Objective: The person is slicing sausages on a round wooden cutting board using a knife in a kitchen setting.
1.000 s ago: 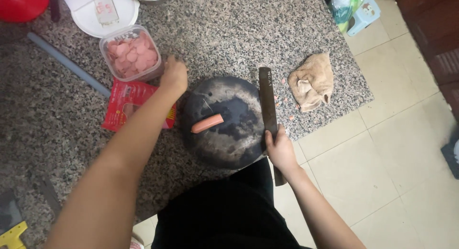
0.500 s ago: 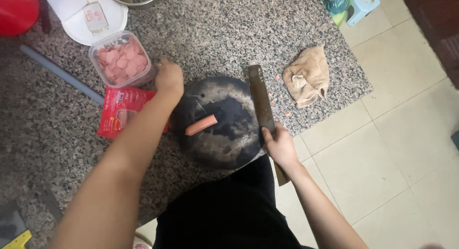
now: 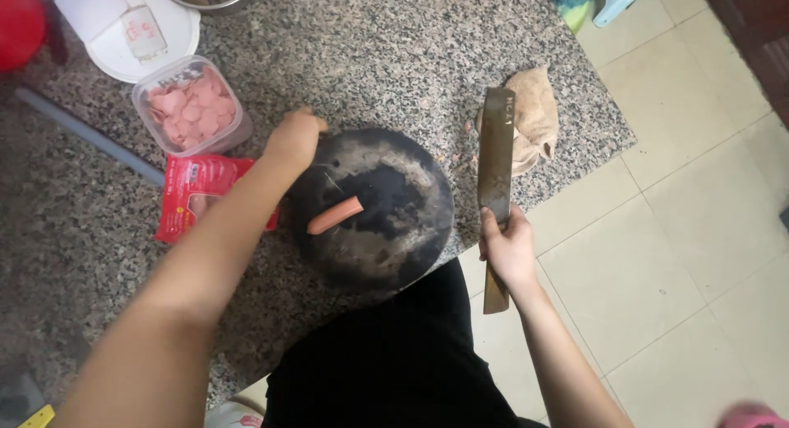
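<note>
Both hands work at a round dark chopping block (image 3: 386,210) that sits near the front edge of a speckled granite counter (image 3: 394,58). Her or his left hand (image 3: 294,138) rests curled on the block's far left rim; whether it pinches anything there cannot be told. Off the block's right side, the right hand (image 3: 508,247) is wrapped tight around the handle of a long cleaver (image 3: 496,161), blade pointing away over the counter's edge. One whole pink sausage (image 3: 335,216) lies tilted on the block, apart from both hands. Just left of the block, partly under the left forearm, lies a red sausage packet (image 3: 193,194). Beyond it stands a clear plastic tub (image 3: 191,107) filled with pink sausage slices, and further back a white plate (image 3: 152,33). A crumpled tan cloth (image 3: 534,115) lies just beyond the blade, near the counter's right corner. Tiled floor (image 3: 674,231) opens to the right of the cleaver hand.
</note>
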